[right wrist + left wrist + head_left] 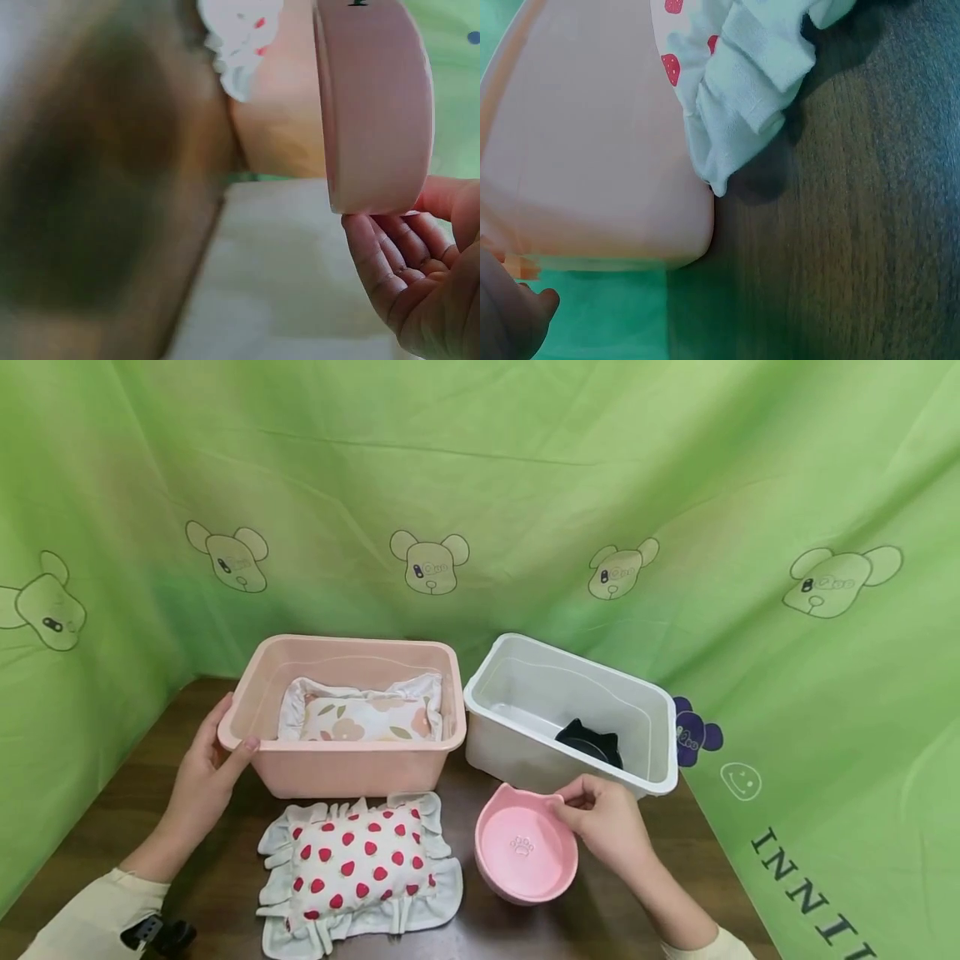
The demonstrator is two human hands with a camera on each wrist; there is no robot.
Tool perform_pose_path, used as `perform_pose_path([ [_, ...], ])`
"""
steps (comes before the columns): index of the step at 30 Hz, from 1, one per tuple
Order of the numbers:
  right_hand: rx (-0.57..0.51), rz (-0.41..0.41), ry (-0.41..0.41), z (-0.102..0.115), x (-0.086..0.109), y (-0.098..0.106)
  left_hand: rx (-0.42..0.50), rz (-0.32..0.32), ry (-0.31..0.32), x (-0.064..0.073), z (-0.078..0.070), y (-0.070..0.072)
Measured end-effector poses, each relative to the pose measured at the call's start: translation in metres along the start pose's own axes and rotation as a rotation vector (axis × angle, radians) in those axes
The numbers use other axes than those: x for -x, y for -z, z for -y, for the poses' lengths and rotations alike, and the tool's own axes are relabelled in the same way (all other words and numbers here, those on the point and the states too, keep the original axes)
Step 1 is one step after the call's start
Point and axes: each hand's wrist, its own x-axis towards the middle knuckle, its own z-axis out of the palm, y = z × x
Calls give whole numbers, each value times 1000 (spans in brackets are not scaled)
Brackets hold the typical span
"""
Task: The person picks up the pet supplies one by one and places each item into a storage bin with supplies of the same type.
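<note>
My right hand (609, 827) pinches the rim of a pink cat-eared bowl (525, 860) at its right ear. A paw print marks the bowl's inside, which faces up toward the head camera. In the right wrist view the bowl (379, 112) shows its outer side, with fingers and thumb at its edge. My left hand (206, 764) rests at the front left corner of a pink bin (348, 770), thumb on the front rim and fingers along the left side. Inside that bin lies a floral pillow (367, 717) with a white border.
A ruffled strawberry-print pillow (360, 868) lies on the dark wooden table (225, 893) before the pink bin. To the right, a white bin (517, 752) holds a black cat-eared bowl (591, 743). A green curtain (510, 485) hangs behind and at both sides.
</note>
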Motion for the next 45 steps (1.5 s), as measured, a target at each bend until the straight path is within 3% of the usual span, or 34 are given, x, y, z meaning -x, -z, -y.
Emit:
perform_pose_path([
  [6, -36, 11, 23, 21, -13, 32, 114, 12, -1, 3, 2, -4],
  [10, -3, 14, 25, 35, -27, 54, 169, 18, -8, 3, 4, -5],
  [14, 26, 10, 20, 45, -46, 74, 188, 14, -19, 2, 4, -6],
  [21, -31, -9, -4, 52, -82, 103, 225, 12, -23, 0, 1, -11],
  [27, -79, 5, 12, 57, -126, 105, 247, 4, -19, 4, 0, -4],
  [31, -99, -14, 14, 51, -151, 106, 300, 13, -26, 1, 1, -10],
  [45, -118, -14, 39, 25, -222, 77, 320, 9, -24, 1, -1, -13],
])
